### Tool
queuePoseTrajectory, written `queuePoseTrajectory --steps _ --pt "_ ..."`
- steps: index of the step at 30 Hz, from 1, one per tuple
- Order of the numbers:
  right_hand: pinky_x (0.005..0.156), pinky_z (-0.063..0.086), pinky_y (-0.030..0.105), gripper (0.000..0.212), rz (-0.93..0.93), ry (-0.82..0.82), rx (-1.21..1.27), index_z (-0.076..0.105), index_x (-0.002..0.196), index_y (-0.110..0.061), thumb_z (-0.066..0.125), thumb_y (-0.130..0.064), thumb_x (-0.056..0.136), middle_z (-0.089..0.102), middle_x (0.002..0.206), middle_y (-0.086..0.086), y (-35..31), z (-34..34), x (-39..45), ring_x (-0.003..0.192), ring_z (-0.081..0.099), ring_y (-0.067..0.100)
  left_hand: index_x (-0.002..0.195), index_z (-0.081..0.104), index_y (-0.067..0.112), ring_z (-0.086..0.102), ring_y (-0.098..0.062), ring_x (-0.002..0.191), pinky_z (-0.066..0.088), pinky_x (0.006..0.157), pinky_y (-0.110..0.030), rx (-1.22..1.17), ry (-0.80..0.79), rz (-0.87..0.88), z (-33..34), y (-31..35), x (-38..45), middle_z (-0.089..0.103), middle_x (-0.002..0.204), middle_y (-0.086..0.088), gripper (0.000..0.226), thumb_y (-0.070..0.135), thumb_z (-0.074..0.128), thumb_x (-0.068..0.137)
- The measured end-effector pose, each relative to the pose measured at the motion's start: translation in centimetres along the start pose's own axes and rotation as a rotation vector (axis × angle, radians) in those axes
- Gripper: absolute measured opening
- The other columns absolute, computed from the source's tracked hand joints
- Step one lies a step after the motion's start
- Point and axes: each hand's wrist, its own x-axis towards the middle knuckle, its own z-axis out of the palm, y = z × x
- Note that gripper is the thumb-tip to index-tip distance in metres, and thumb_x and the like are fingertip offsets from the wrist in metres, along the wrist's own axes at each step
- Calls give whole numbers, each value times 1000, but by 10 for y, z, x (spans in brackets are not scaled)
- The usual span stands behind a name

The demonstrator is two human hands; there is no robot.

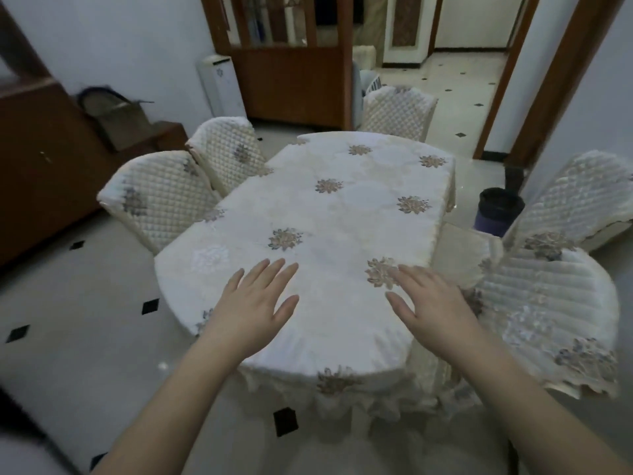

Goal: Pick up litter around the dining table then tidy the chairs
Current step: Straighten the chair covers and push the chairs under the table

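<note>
While both arms reach over the table (pixel 342 214), left hand (pixel 255 305) and right hand (pixel 433 308) hover palm-down, fingers straight and spread, holding nothing. Two chairs (pixel 161 197) sit on the left side, one at the far end (pixel 399 111), two on the right (pixel 551 317). Bin (pixel 498 212) stands right of the table. No litter can be made out.

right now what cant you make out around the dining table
- Floor under the table, head view: hidden by the draped cloth; litter there unknowable.
- Floor behind the right chairs: blocked by their backs.
- Contents of the bin: dark, partly hidden.
- Small white speck on the floor: too small to identify.
</note>
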Motion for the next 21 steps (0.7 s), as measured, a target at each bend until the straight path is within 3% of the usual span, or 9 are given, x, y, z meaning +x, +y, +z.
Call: queuePoseTrajectory --steps 4,13,21 --pt "108 35 43 66 -69 33 -45 48 139 -25 15 -57 92 52 140 0 -63 0 31 129 46 24 152 15 37 8 -12 148 7 119 -40 31 62 -121 -28 -56 -28 16 160 10 77 64 -3 82" --pt "92 48 44 55 -233 141 -41 63 123 -19 30 -50 92 67 120 4 -159 -9 95 110 62 27 151 -1 43 0 -8 148 1 119 -37 -13 140 -363 -75 -128 -64 3 161 15 74 65 -10 80" --pt "99 44 45 56 -505 159 39 59 129 -20 28 -51 94 63 128 5 -231 1 177 118 58 28 152 10 38 10 -12 147 10 119 -42 71 177 -631 -85 -168 -64 15 160 11 76 62 -8 82"
